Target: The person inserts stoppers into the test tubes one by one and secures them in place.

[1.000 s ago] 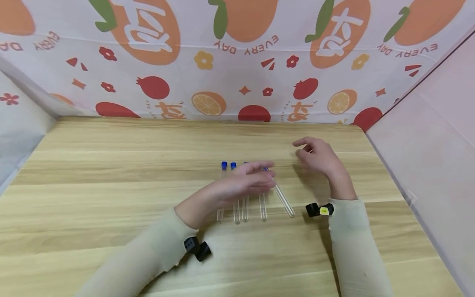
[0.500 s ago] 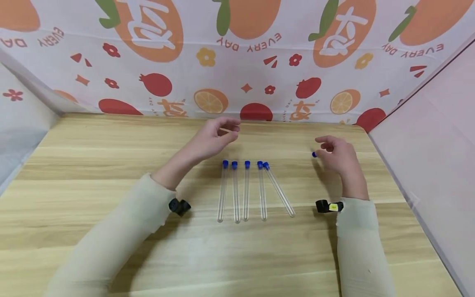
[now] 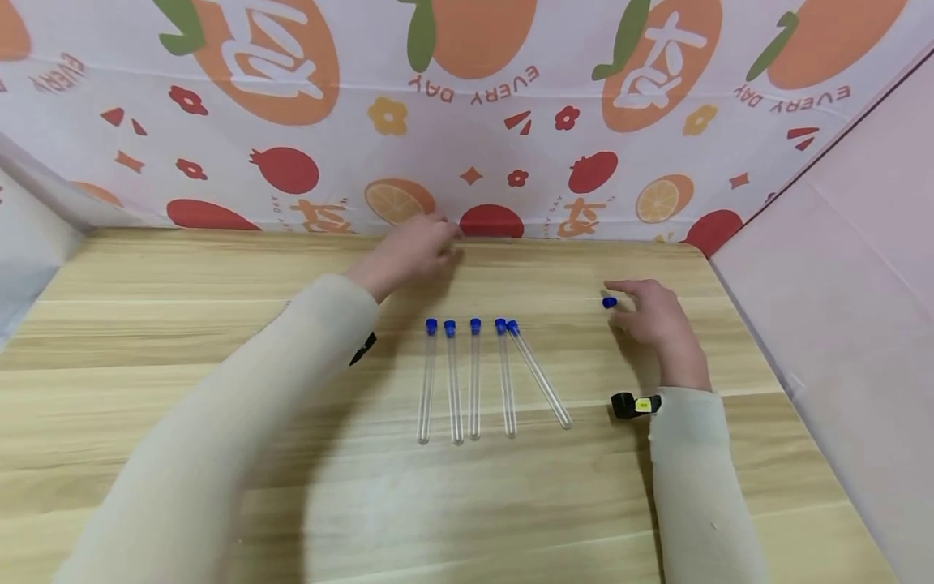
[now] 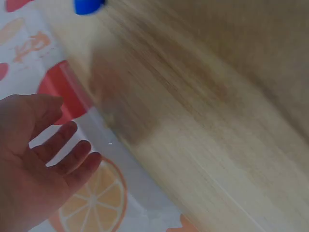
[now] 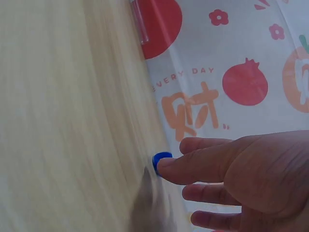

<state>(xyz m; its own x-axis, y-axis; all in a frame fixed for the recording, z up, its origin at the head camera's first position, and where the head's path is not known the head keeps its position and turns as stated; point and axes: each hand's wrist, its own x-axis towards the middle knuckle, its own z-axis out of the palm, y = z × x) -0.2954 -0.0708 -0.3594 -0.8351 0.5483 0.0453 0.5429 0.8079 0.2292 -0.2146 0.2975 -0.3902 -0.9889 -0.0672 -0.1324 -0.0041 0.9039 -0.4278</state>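
My left hand (image 3: 414,250) reaches to the back edge of the table, fingers loosely bent and holding nothing in the left wrist view. Near its fingertips, a clear tube (image 3: 487,238) lies along that edge against the cloth; it shows faintly, its end visible in the right wrist view. At the right, my right hand (image 3: 657,320) pinches a small blue cap (image 3: 609,302) between thumb and fingers. The right wrist view has this cap partly hidden behind the thumb (image 5: 193,166). Several clear test tubes (image 3: 475,389) with blue caps lie mid-table, the rightmost one slanted.
A printed fruit cloth (image 3: 452,154) hangs behind the wooden table (image 3: 584,503). A pale wall (image 3: 839,268) borders the right side. In the left wrist view a blue piece (image 4: 88,6) shows at the top edge; which cap it is I cannot tell.
My left hand has swept from over the tubes up to the table's back edge. My right hand has drifted slightly right with the blue cap, which is now clearer to see. The tubes lie unmoved.
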